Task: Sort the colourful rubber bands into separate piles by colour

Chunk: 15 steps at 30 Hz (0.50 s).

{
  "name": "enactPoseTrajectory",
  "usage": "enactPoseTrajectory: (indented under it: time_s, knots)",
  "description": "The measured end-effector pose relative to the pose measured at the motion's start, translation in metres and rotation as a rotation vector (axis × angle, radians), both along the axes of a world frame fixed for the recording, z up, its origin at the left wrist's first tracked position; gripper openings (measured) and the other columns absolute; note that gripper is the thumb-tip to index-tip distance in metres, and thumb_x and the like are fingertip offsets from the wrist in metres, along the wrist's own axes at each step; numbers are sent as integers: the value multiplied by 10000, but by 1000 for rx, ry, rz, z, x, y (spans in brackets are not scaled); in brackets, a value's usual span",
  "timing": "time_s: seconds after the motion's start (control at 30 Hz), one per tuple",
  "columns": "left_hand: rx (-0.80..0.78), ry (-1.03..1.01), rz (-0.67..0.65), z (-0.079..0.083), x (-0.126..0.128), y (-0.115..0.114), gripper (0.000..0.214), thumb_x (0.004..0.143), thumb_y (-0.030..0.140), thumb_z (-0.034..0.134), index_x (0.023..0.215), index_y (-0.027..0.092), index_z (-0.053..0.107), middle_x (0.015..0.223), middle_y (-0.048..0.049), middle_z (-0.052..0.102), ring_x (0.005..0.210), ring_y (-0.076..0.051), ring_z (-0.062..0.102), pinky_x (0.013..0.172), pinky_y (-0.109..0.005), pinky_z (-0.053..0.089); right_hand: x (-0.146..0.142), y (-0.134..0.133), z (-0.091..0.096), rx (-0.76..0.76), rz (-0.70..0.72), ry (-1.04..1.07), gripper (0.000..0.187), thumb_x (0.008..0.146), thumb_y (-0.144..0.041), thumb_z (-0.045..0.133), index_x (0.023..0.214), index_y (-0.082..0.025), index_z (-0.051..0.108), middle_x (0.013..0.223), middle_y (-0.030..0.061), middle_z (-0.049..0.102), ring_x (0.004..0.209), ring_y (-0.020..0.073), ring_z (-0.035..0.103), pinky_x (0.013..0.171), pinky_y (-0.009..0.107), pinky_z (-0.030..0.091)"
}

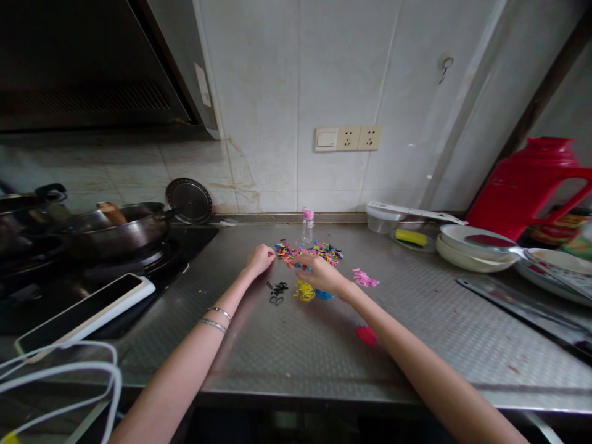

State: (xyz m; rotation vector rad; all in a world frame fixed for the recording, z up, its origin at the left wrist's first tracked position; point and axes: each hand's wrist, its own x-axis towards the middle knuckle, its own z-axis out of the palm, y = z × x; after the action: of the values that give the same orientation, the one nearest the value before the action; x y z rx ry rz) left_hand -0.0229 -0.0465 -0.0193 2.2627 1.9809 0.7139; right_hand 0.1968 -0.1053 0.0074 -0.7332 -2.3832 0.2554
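A heap of small mixed-colour elastic bands [324, 250] lies on the steel counter [287, 345]. My left hand [259, 258] rests curled at the heap's left edge. My right hand [319, 272] reaches into the heap, fingers bent in a pinch; what they hold is too small to make out. Sorted little piles lie nearby: black [277, 291], yellow [304, 291], blue [324, 295], pink [365, 279] and red [367, 335]. A small clear bottle with a pink cap [308, 226] stands behind the heap.
A stove with a wok [115, 231] and pots is at left, with a phone [86, 311] and white cables [60, 376] in front of it. Bowls [472, 246], a sponge [411, 237], a red thermos jug [527, 185] and a tray edge are at right.
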Motion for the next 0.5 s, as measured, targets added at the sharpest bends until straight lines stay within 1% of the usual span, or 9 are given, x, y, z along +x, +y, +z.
enactPoseTrajectory:
  time_s: [0.07, 0.17, 0.23, 0.3, 0.37, 0.43, 0.5]
  knots:
    - [2, 17, 28, 1, 1, -1, 204, 742, 261, 509, 796, 198, 695, 870, -74, 673, 786, -186, 591, 654, -251, 407, 13, 11, 2, 6, -51, 43, 261, 778, -185, 486, 1006, -171, 612, 918, 67, 619, 818, 145, 557, 755, 263, 425]
    - [8, 13, 54, 2, 2, -1, 206, 742, 232, 496, 763, 184, 695, 853, -81, 672, 769, -182, 590, 642, -247, 401, 33, 27, -1, -2, -178, 65, 248, 782, -191, 470, 970, -177, 631, 901, 64, 628, 837, 154, 562, 776, 269, 419]
    - [23, -26, 33, 5, 3, 0, 207, 739, 229, 497, 760, 173, 695, 839, -84, 672, 759, -176, 589, 655, -246, 403, 48, 38, -5, -21, -278, 57, 254, 763, -193, 484, 966, -181, 636, 921, 66, 631, 838, 158, 566, 771, 261, 421]
    - [12, -102, -52, 12, 7, 0, 199, 727, 234, 516, 758, 153, 695, 813, -83, 674, 745, -166, 588, 671, -241, 405, 63, 48, -10, -46, -375, 31, 264, 741, -191, 497, 961, -178, 642, 934, 70, 634, 822, 158, 571, 759, 249, 423]
    - [-39, -195, -196, 22, 15, -3, 191, 710, 242, 540, 737, 130, 693, 769, -75, 674, 721, -157, 586, 671, -236, 407, 76, 56, -15, -68, -451, -18, 264, 733, -181, 487, 936, -184, 656, 927, 68, 639, 796, 152, 574, 746, 238, 421]
    - [-126, -270, -357, 32, 27, -10, 196, 699, 258, 554, 711, 116, 690, 717, -63, 670, 686, -147, 582, 651, -230, 408, 85, 62, -18, -83, -480, -67, 268, 725, -173, 481, 916, -188, 668, 909, 60, 645, 781, 147, 575, 734, 229, 417]
    - [-245, -294, -510, 40, 41, -20, 208, 694, 276, 564, 708, 112, 690, 680, -52, 665, 645, -136, 574, 623, -223, 405, 90, 66, -21, -98, -462, -89, 272, 707, -165, 483, 896, -182, 678, 880, 49, 653, 771, 143, 576, 724, 219, 414]
